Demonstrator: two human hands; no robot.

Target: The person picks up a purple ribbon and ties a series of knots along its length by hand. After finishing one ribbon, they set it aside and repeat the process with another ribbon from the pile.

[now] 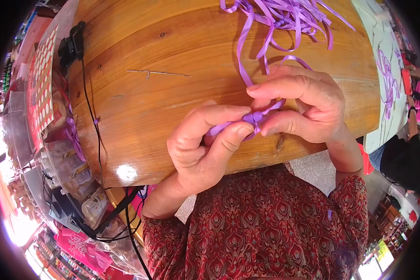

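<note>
My left hand [198, 142] pinches a small purple bead or knot [253, 117] on a purple ribbon between thumb and forefinger. Short ends of the ribbon poke out on both sides of the fingertips. Close by on the right is my right hand [308, 105], its thumb and forefinger apart around a stretch of ribbon [274, 107] that runs from the bead. The thumb tip sits near the bead; the other fingers are partly hidden. Beyond the hands, a heap of purple ribbons [284, 18] lies at the table's far side, with strands trailing toward my right hand.
On the wooden table [140, 116] lies a thin silvery wire-like tool [158, 73]. A black cable [86, 84] runs down its left side from a black clip-like device [72, 44]. At left are bagged goods [74, 163]; more ribbons [387, 79] hang at the right.
</note>
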